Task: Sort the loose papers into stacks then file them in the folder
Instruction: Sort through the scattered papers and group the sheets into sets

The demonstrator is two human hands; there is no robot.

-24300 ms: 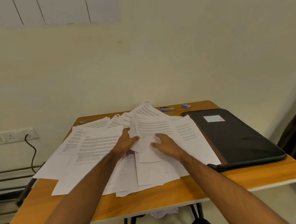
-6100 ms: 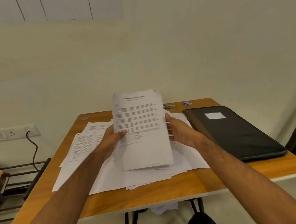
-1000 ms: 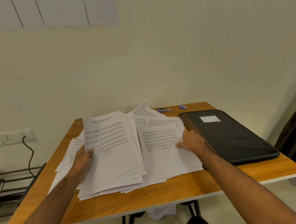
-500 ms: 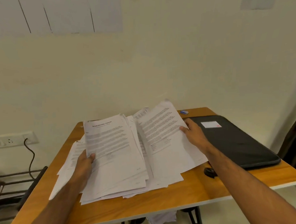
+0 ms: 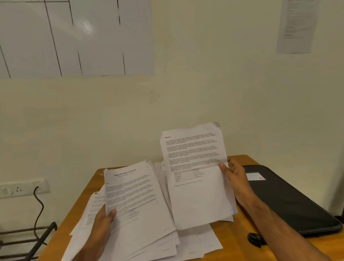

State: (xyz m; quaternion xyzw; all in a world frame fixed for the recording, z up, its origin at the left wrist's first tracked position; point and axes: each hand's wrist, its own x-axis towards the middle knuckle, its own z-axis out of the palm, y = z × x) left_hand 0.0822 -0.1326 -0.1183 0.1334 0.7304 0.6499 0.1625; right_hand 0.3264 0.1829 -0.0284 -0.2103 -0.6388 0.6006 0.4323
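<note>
My left hand (image 5: 104, 221) grips the left edge of a thick stack of printed papers (image 5: 137, 208), thumb on the top sheet, which is tilted up off the table. My right hand (image 5: 234, 177) pinches the right edge of a single printed sheet (image 5: 195, 169) and holds it upright above the table. More loose papers (image 5: 197, 240) lie spread under both. The closed black folder (image 5: 290, 200) with a white label lies flat at the right of the wooden table (image 5: 239, 246).
A small black object (image 5: 253, 238) sits on the table by my right forearm, next to the folder's near corner. A wall socket strip (image 5: 16, 188) with a black cable and a metal rack (image 5: 23, 238) are at the left. The wall is close behind the table.
My right hand has lifted the single sheet higher, from tilted over the pile to upright. The left hand still holds its stack. The camera has tipped upward.
</note>
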